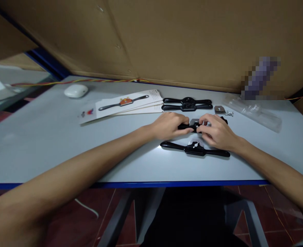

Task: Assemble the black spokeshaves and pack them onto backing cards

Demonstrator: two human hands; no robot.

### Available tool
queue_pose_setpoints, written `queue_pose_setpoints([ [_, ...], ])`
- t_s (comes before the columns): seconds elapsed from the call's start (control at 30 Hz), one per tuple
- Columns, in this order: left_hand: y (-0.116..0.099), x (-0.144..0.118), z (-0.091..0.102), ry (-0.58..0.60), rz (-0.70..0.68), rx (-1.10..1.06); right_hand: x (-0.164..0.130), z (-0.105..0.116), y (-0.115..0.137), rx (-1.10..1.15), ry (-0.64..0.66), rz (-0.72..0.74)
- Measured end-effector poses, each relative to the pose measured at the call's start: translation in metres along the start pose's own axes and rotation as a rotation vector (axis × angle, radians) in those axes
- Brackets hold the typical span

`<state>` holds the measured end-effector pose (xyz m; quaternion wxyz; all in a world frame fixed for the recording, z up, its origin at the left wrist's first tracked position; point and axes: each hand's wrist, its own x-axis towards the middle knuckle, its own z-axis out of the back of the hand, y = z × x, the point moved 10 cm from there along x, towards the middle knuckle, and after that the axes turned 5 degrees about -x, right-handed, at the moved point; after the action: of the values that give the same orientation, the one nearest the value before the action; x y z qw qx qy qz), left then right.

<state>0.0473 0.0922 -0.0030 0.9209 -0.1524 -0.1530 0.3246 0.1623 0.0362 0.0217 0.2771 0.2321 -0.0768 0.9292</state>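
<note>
Several black spokeshaves lie on the grey table. My left hand (169, 125) is closed around one handle of the middle spokeshave (183, 126), holding it against the tabletop. At its centre, the fingertips of my right hand (216, 131) are pinched by a small silver screw and a flat metal blade (193, 121); the fingers partly cover these. Nearer to me is another spokeshave (195, 148), with a blade and a silver screw fitted. Two spokeshave bodies (186, 107) lie side by side beyond my hands. A loose blade (220, 109) and several small screws (229, 113) are to their right.
Printed packaging cards (127, 103) lie overlapped at the back left, beside a white rounded object (76, 91). Clear plastic packaging (256, 113) is at the right. A cardboard wall (172, 41) closes off the back, with a red-yellow cable (89, 80) along its foot. The table's blue edge (146, 184) faces me.
</note>
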Motion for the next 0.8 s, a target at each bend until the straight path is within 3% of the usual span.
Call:
queue_pose_setpoints([
  [0.27, -0.002, -0.001, -0.001, 0.014, -0.011, 0.004, 0.002, 0.012, 0.008, -0.025, -0.149, 0.047],
  [0.57, -0.007, -0.002, 0.0, 0.006, -0.06, 0.015, 0.001, 0.001, 0.004, -0.018, -0.099, 0.046],
  [0.7, -0.005, -0.003, 0.0, 0.004, -0.044, 0.006, 0.001, 0.011, 0.006, 0.02, -0.176, 0.061],
  [0.8, -0.005, -0.003, 0.0, 0.016, -0.033, 0.017, 0.001, 0.026, -0.009, 0.062, -0.182, -0.019],
])
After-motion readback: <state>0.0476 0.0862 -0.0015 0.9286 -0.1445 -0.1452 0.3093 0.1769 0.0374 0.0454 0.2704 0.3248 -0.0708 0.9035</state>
